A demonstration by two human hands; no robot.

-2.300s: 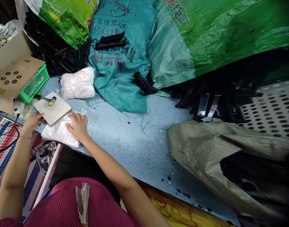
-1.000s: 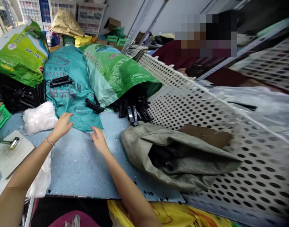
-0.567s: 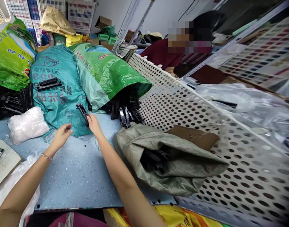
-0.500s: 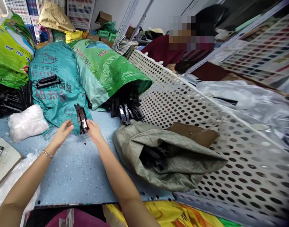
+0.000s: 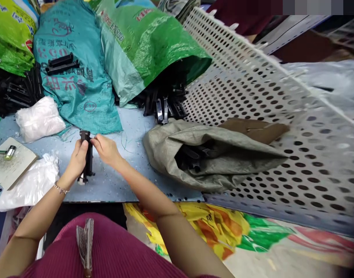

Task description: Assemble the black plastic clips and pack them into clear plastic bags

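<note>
Upright between my hands are long, narrow black parts (image 5: pixel 89 160), bunched together; their exact kind and number I cannot make out. My left hand (image 5: pixel 78 157) is closed around their left side, thumb near the top. With fingertips pinched, my right hand (image 5: pixel 106 150) grips their upper right side. Their lower end is close to the blue speckled tabletop (image 5: pixel 119 185). Just beyond lies a teal woven sack (image 5: pixel 78 104) with a few similar black parts (image 5: pixel 62 63) on it. More black parts (image 5: pixel 162 104) spill from the mouth of a green sack (image 5: pixel 153 42).
A grey sack (image 5: pixel 165 144) holding black parts lies to the right, against a white perforated panel (image 5: pixel 269 100). On the left are a white plastic bundle (image 5: pixel 40 119), a board (image 5: pixel 3 170) with a small tool, and white plastic bags (image 5: pixel 34 183). A yellow-green sack (image 5: pixel 9 42) stands behind.
The view has tilted downward. My left hand, apart and open before, has closed on the black parts. Both hands have drawn the parts nearer to my body.
</note>
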